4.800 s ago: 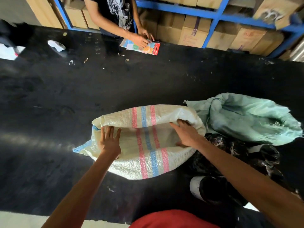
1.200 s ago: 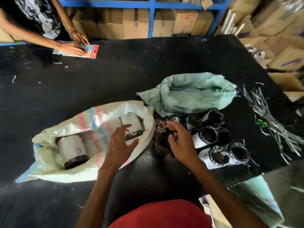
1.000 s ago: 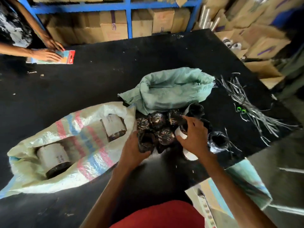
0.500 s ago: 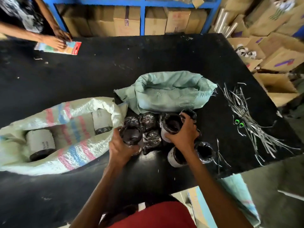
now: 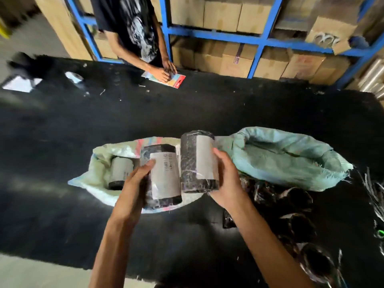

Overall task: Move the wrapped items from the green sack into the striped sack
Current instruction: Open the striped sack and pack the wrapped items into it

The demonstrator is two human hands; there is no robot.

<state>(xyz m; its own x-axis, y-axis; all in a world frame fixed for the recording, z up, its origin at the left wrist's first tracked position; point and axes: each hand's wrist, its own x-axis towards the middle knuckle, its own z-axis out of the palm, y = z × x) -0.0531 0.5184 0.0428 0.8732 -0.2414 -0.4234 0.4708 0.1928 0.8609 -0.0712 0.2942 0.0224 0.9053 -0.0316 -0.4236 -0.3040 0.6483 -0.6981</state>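
Far left on the black table [image 5: 62, 132] there's a white sheet [image 5: 20, 85], pretty blurry. Next over, the striped sack [image 5: 97, 175] lies flat with its mouth gaping, and one wrapped roll [image 5: 122, 168] is already lying inside it. The person's left hand [image 5: 131, 190] is curled round the left side of a second roll [image 5: 164, 177], holding it up over the sack's opening with the paper label facing the camera. Just beside that one, and a bit higher, a third roll [image 5: 197, 163] sits in the grip of the right hand [image 5: 226, 183], which clasps it from the right. Can't tell if the two held rolls actually touch. Right of the hands is the green sack [image 5: 280, 161], rim rolled down, slumped on the table. In front of it, a bunch of loose rolls [image 5: 295, 200] in dark plastic lie on the tabletop. Across the table another person [image 5: 133, 28] presses both hands on a colourful card [image 5: 174, 80], with blue shelving [image 5: 257, 40] full of cardboard boxes [image 5: 270, 63] behind.
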